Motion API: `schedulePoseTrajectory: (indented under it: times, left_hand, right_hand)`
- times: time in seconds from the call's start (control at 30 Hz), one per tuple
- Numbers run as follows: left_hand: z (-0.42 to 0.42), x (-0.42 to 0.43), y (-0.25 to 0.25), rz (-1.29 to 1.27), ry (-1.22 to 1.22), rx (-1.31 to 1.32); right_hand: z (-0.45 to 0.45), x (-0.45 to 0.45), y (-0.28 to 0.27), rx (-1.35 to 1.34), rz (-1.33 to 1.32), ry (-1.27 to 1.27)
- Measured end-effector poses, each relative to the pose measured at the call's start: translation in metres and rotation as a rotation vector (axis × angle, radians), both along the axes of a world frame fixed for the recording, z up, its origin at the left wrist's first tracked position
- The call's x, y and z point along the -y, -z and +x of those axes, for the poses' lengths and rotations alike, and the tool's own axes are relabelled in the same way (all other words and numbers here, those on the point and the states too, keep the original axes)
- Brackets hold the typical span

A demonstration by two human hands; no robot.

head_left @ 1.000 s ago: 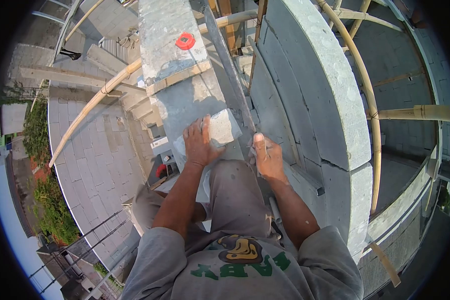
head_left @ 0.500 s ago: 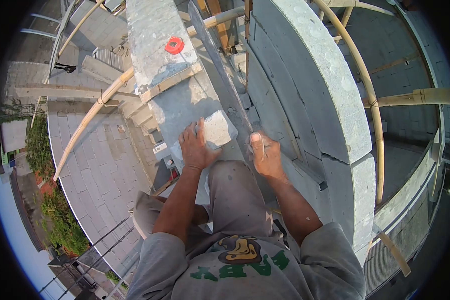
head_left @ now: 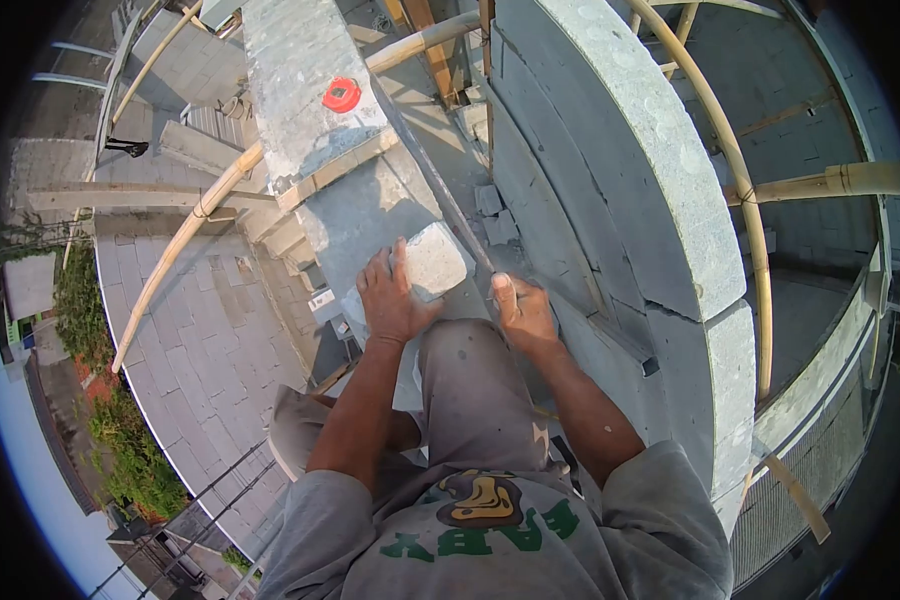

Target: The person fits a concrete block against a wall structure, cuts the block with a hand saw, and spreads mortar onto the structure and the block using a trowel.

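Observation:
My left hand (head_left: 390,300) presses against the left side of a pale block piece (head_left: 435,262), its fingers bent and the fingertips at the block's upper left edge. The block lies on a grey slab (head_left: 370,215). My right hand (head_left: 527,312) is closed around the near end of a long, narrow metal blade (head_left: 435,180), thumb on top. From this hand the blade runs up and to the left, close along the block's right side. My right fingers are partly hidden behind the thumb. My left knee or thigh rests just below the block.
Farther along the slab are a wooden strip (head_left: 338,168) and a red tape measure (head_left: 341,95). A curved block wall (head_left: 660,150) rises at the right. Bamboo poles (head_left: 185,235) cross on both sides. Lower block surfaces (head_left: 185,340) and greenery (head_left: 135,450) lie far below at the left.
The blade has swung closer to the block and slab edge, and my right hand sits slightly lower and farther left. My left hand stays at the block. The view has shifted a little.

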State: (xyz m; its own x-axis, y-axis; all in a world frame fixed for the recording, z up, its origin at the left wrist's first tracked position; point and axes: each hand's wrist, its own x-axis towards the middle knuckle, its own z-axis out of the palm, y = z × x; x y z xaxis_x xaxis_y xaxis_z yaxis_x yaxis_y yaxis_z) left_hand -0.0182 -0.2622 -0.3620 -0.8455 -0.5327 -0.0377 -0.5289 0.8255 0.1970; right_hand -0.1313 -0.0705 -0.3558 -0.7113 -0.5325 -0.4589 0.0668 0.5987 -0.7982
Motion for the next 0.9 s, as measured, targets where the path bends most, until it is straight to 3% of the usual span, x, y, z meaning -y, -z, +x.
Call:
schedulePoseTrajectory:
  times: [0.13,0.33,0.43,0.53,0.57,0.63,0.73,0.83,0.9]
  left_hand:
    - [-0.009,0.004,0.001,0.012,0.000,-0.034]
    - [-0.003,0.002,0.001,0.000,0.003,-0.002]
    - [0.002,0.001,0.002,0.001,0.000,0.003]
    - [-0.002,0.001,0.002,-0.006,0.013,-0.013]
    - [-0.001,0.002,0.004,-0.006,0.010,-0.005]
    - [0.006,0.001,0.004,-0.004,0.018,-0.005]
    - [-0.003,0.003,0.003,-0.010,0.015,-0.022]
    - [0.003,0.002,0.004,-0.016,0.019,-0.014]
    - [-0.001,0.002,0.002,-0.009,0.015,-0.012]
  right_hand:
    - [-0.012,-0.003,0.036,0.026,0.377,-0.148]
    - [-0.024,0.007,-0.050,0.042,-0.247,0.003]
    - [-0.011,0.006,-0.011,-0.054,-0.062,-0.014]
    - [-0.009,0.006,0.023,-0.096,0.375,-0.095]
    - [-0.015,0.007,0.034,-0.075,0.291,-0.111]
    - [-0.023,0.008,-0.005,0.004,0.149,-0.153]
    - [-0.032,0.017,-0.039,0.039,-0.195,0.017]
    - [-0.019,0.010,-0.030,-0.081,-0.259,0.085]
    - [-0.008,0.006,0.024,0.149,0.129,-0.009]
